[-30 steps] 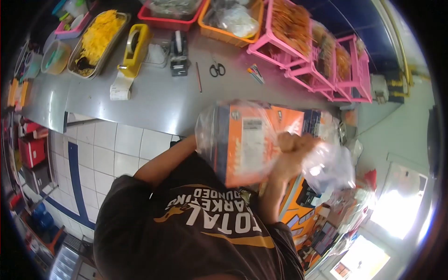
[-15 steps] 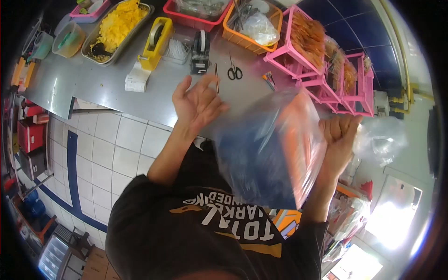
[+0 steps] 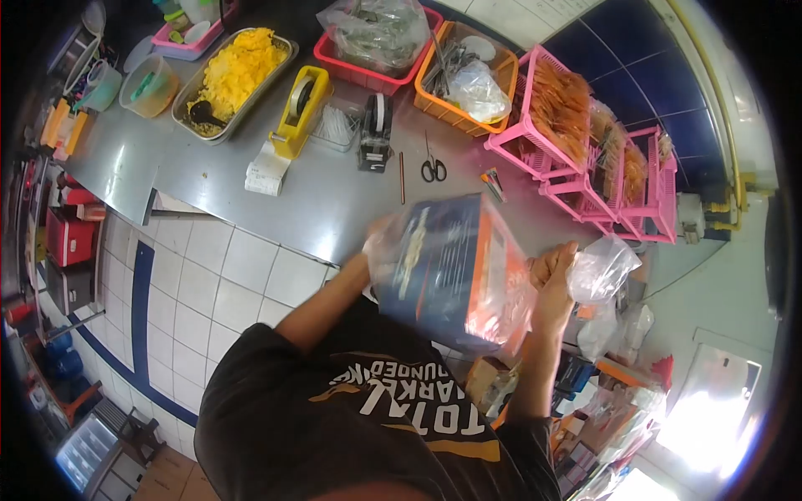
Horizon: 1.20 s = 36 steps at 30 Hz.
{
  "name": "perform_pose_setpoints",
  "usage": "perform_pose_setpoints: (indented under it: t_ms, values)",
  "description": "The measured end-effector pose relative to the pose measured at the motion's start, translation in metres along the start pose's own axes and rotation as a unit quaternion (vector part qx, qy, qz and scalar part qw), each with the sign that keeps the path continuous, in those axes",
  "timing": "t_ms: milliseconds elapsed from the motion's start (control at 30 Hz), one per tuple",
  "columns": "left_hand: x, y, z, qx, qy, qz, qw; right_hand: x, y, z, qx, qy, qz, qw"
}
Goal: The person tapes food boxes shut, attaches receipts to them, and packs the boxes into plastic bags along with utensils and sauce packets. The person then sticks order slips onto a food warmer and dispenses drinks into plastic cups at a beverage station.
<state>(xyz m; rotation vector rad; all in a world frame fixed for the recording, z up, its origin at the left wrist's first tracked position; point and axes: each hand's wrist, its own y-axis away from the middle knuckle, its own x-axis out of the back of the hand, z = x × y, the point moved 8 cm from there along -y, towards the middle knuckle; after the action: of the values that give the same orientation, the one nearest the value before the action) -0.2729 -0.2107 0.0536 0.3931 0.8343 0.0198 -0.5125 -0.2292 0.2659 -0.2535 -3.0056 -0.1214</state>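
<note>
A dark blue and orange box point(image 3: 443, 259) with printed lettering is inside a clear plastic bag point(image 3: 522, 292), held in front of my chest at the table's edge. My right hand point(image 3: 551, 271) is closed around the gathered neck of the bag, and the loose top of the plastic puffs out beyond my fist. On the other side, my left hand point(image 3: 378, 232) is against the box's left end. The bag and box cover its fingers, so their grip cannot be made out.
Scissors point(image 3: 433, 169), a thin brown stick point(image 3: 402, 178), a black tape dispenser point(image 3: 375, 138) and a yellow tape dispenser point(image 3: 294, 125) lie on the metal table point(image 3: 225, 196). Behind are a tray of yellow food point(image 3: 238, 75), an orange basket point(image 3: 451, 114) and pink baskets point(image 3: 535, 138).
My left hand, apart from the bag with fingers spread before, has come to the box's left end. The bagged box has turned, showing its printed side, and my right hand has shifted left and down.
</note>
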Motion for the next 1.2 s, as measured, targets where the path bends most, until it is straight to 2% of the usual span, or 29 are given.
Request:
perform_pose_setpoints:
  t_ms: [33,67,133,167,200,233,267,300,367,400,467,600,667,700,767,800,867,900,933,967,1000,1033,1067,1100,1167,1200]
  values:
    - [0.011,-0.009,0.007,0.017,0.005,-0.037,0.999,-0.002,0.004,0.006,-0.013,-0.034,0.044,0.998]
    - [0.019,-0.023,0.014,0.053,0.019,-0.125,0.991,-0.008,0.007,0.009,-0.011,-0.037,0.044,0.998]
    - [0.023,-0.04,0.067,0.064,0.018,-0.138,0.988,-0.018,0.015,0.034,-0.048,-0.162,0.044,0.985]
    - [0.048,-0.061,0.105,-0.054,-0.152,-0.051,0.986,-0.026,0.02,0.045,-0.044,-0.158,0.025,0.986]
    - [0.066,-0.077,0.147,-0.17,-0.314,0.036,0.934,-0.033,0.023,0.058,-0.039,-0.153,0.006,0.987]
    - [0.074,-0.089,0.179,-0.228,-0.471,0.09,0.847,-0.043,0.024,0.068,-0.031,-0.146,-0.022,0.989]
    - [0.077,-0.097,0.209,-0.28,-0.61,0.142,0.728,-0.051,0.025,0.079,-0.022,-0.138,-0.05,0.989]
    - [0.094,-0.117,0.219,-0.283,-0.61,0.141,0.727,-0.053,0.022,0.096,-0.023,-0.13,-0.047,0.99]
    - [0.108,-0.158,0.196,-0.264,-0.808,0.024,0.526,-0.047,0.012,0.116,-0.017,-0.105,-0.043,0.993]
    - [0.104,-0.162,0.198,-0.267,-0.808,0.024,0.525,-0.044,0.007,0.122,-0.016,-0.079,-0.038,0.996]
    - [0.11,-0.174,0.183,-0.143,-0.875,0.002,0.462,-0.032,-0.002,0.123,0.023,-0.068,-0.034,0.997]
    - [0.1,-0.179,0.177,-0.128,-0.898,-0.038,0.419,-0.02,-0.008,0.125,0.033,-0.051,-0.021,0.998]
    - [0.092,-0.172,0.186,-0.19,-0.875,-0.059,0.442,-0.026,-0.006,0.115,0.052,-0.045,-0.026,0.997]
    - [0.095,-0.167,0.187,-0.19,-0.875,-0.062,0.44,-0.027,-0.006,0.114,0.051,-0.047,-0.022,0.997]
    - [0.074,-0.136,0.205,-0.387,-0.786,-0.058,0.479,-0.032,-0.007,0.112,0.053,-0.056,-0.039,0.996]
    - [0.064,-0.126,0.207,-0.388,-0.786,-0.062,0.478,-0.032,-0.007,0.114,0.054,-0.057,-0.036,0.996]
    - [0.062,-0.109,0.219,-0.352,-0.688,-0.004,0.635,-0.031,-0.005,0.118,0.073,-0.031,-0.041,0.996]
    - [0.057,-0.1,0.207,-0.35,-0.688,-0.009,0.636,-0.025,-0.006,0.137,0.07,-0.031,-0.036,0.996]
    - [0.059,-0.088,0.205,-0.374,-0.544,0.027,0.751,-0.019,-0.007,0.156,0.107,-0.005,-0.054,0.993]
    - [0.063,-0.078,0.197,-0.383,-0.38,0.06,0.84,-0.016,-0.005,0.158,0.124,0.012,-0.057,0.991]
    - [0.044,-0.062,0.18,-0.376,-0.379,0.053,0.844,-0.014,-0.004,0.159,0.14,0.028,-0.061,0.988]
    - [0.027,-0.048,0.158,-0.297,-0.251,0.042,0.92,-0.018,0.007,0.123,0.274,0.13,-0.007,0.953]
    - [0.01,-0.04,0.132,-0.211,-0.117,0.03,0.97,-0.021,0.013,0.123,0.294,0.149,-0.001,0.944]
    - [-0.005,-0.03,0.11,-0.201,-0.112,0.025,0.973,-0.023,0.018,0.124,0.314,0.168,0.007,0.934]
    - [-0.037,-0.019,0.068,-0.14,-0.041,-0.038,0.989,-0.014,0.009,0.146,0.227,0.11,-0.028,0.967]
    - [-0.046,-0.014,0.054,-0.14,-0.035,-0.04,0.989,-0.015,0.002,0.138,0.225,0.139,-0.055,0.963]
